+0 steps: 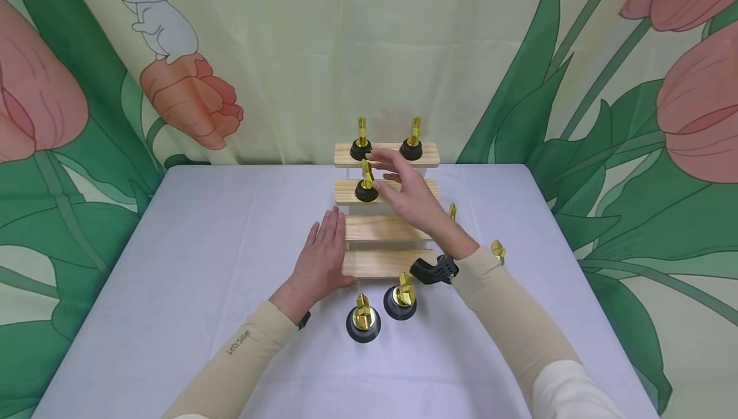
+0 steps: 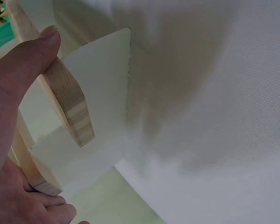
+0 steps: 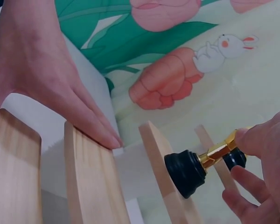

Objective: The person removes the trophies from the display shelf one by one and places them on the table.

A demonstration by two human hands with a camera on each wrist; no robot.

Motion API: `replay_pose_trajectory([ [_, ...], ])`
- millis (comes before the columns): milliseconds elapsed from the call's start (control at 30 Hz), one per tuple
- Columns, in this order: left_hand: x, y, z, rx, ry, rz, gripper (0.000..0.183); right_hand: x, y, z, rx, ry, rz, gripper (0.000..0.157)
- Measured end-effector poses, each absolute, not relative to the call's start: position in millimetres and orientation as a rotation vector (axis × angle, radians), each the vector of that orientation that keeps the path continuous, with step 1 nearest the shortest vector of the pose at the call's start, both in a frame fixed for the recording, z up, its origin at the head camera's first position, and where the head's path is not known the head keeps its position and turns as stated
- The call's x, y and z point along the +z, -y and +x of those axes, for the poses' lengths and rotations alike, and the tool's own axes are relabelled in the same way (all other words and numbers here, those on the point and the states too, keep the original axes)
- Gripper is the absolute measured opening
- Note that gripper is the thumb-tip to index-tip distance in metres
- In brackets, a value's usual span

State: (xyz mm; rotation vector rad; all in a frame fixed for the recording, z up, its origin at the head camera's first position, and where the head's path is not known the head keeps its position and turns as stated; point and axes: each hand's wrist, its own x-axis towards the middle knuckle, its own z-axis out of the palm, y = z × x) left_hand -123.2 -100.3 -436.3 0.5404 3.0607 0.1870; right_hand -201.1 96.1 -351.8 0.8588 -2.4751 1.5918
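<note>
A small gold trophy with a black base (image 1: 366, 192) stands on the second-highest plank of a stepped wooden rack (image 1: 389, 264). Close beside its gold top is my right hand (image 1: 410, 191), thumb and fingers spread apart; in the right wrist view one fingertip (image 3: 245, 140) overlaps the gold part, and whether it touches is hard to tell. My left hand (image 1: 323, 255) rests along the rack's left side, fingers straight. In the left wrist view its thumb (image 2: 44, 46) lies on a plank's edge (image 2: 70, 102). Both lower planks are bare where visible.
Two similar trophies, one left (image 1: 360, 148) and one right (image 1: 411, 148), stand on the top plank. Two more, one left (image 1: 363, 324) and one right (image 1: 400, 302), stand before the rack. Others (image 1: 498, 251) are partly hidden behind the right arm. A printed curtain (image 1: 403, 54) hangs behind.
</note>
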Motion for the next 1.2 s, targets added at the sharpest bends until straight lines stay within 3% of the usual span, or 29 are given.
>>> replay_pose_trajectory([
  [1200, -437.2, 100.7, -124.2, 0.201, -3.064, 0.532, 0.141, -353.5, -91.8, -199.5, 1.612, 2.422, 0.835, 0.045],
])
